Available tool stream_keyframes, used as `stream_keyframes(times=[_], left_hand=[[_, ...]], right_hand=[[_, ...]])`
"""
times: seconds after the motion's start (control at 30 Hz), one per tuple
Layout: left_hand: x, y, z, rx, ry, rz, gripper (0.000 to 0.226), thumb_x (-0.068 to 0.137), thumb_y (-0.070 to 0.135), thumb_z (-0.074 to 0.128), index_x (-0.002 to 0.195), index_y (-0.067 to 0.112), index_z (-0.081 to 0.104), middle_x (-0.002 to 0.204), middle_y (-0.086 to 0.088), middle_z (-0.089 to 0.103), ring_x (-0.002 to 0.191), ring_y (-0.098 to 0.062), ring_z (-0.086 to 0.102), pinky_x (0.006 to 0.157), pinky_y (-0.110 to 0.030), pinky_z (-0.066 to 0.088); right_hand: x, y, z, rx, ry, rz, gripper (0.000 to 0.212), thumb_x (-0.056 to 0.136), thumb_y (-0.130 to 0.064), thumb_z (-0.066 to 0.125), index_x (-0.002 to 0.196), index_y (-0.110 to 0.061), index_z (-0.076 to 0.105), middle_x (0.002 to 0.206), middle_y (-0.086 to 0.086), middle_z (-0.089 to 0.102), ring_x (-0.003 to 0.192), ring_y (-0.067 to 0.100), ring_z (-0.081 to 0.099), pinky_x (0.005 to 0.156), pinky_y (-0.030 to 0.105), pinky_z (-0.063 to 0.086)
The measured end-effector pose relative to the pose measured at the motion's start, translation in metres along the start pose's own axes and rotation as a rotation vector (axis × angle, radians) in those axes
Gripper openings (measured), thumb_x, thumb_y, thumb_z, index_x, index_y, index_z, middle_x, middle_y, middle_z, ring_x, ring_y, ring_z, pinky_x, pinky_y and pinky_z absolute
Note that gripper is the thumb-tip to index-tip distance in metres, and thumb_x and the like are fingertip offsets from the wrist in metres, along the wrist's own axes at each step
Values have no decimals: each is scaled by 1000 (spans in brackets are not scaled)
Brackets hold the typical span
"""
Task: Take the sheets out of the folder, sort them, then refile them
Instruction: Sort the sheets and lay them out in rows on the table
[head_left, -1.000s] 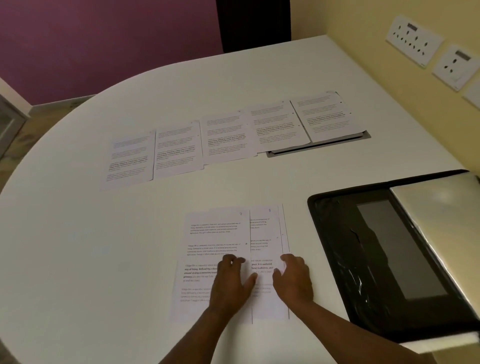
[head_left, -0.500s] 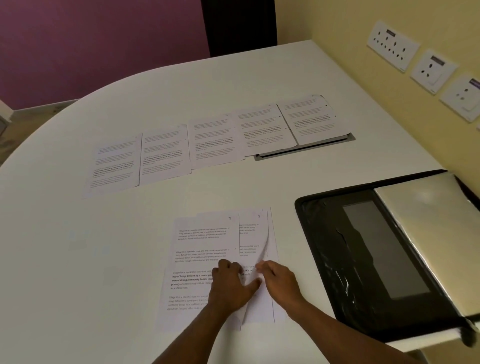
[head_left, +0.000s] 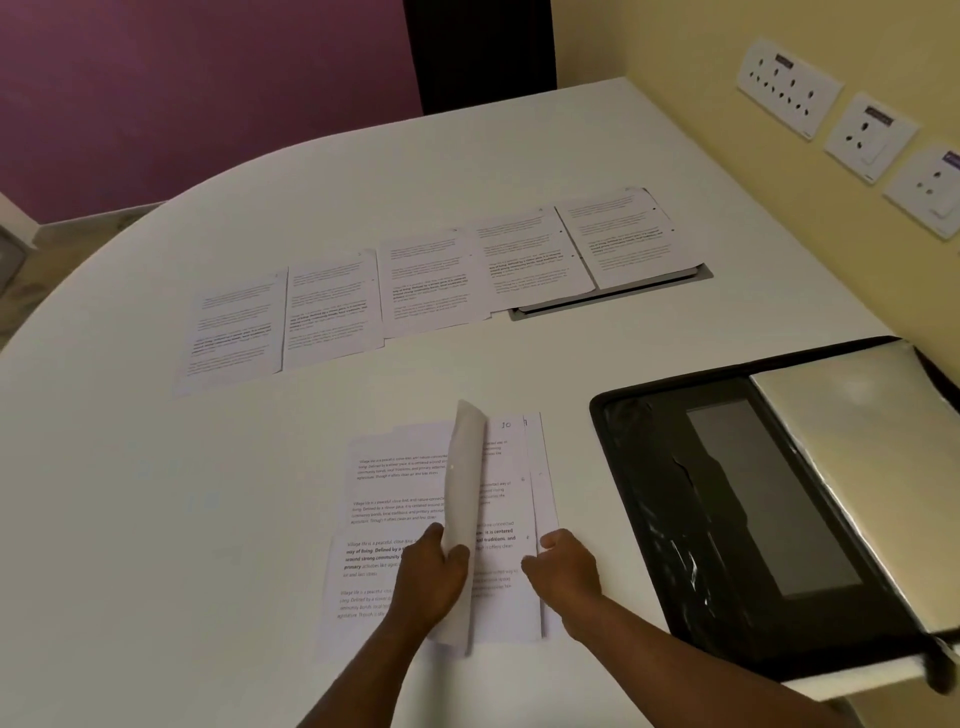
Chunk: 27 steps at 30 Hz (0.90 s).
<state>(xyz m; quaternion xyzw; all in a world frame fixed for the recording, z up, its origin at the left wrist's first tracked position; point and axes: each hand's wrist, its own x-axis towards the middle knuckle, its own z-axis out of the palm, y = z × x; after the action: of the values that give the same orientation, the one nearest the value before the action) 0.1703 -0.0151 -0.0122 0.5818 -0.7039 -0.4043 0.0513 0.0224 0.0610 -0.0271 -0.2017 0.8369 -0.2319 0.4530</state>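
Five sheets (head_left: 441, 280) (far row) sorted.

On the near left sheet (head_left: 387, 499) the printed paragraphs begin "Village life is a peaceful" — lower down, bold words read "way of living. Defined by a", "around strong community" and "primary". The sheet just right of it (head_left: 506, 540) carries a handwritten "10" at its top, and bold fragments "It is centered" and "traditions, and". The print on the far row of sheets (head_left: 426, 283) is too small to read.
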Motion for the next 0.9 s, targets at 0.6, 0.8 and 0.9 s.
stream_keyframes(times=[0.6,0.8,0.9], left_hand=[[0,4,11,64,8,117,16,98,26,51,99,11,57,89,6,59,76,-9,56,54,-5,40],[1,-2,13,92,22,119,17,98,23,49,83,15,50,75,10,53,66,1,51,52,-6,37],[1,-3,15,81,18,120,11,98,23,48,92,14,51,81,7,56,75,-14,60,59,-9,41]], right_hand=[[-9,6,1,-64,-126,-297,34,96,-42,53,127,-28,56,128,-8,56,121,12,53,101,24,45],[-4,18,-7,-198,163,-168,52,93,-32,60,140,-19,41,136,0,47,123,17,45,99,29,46],[0,17,-6,-146,131,-179,47,93,-28,61,137,-19,45,133,0,51,119,16,52,96,26,49]])
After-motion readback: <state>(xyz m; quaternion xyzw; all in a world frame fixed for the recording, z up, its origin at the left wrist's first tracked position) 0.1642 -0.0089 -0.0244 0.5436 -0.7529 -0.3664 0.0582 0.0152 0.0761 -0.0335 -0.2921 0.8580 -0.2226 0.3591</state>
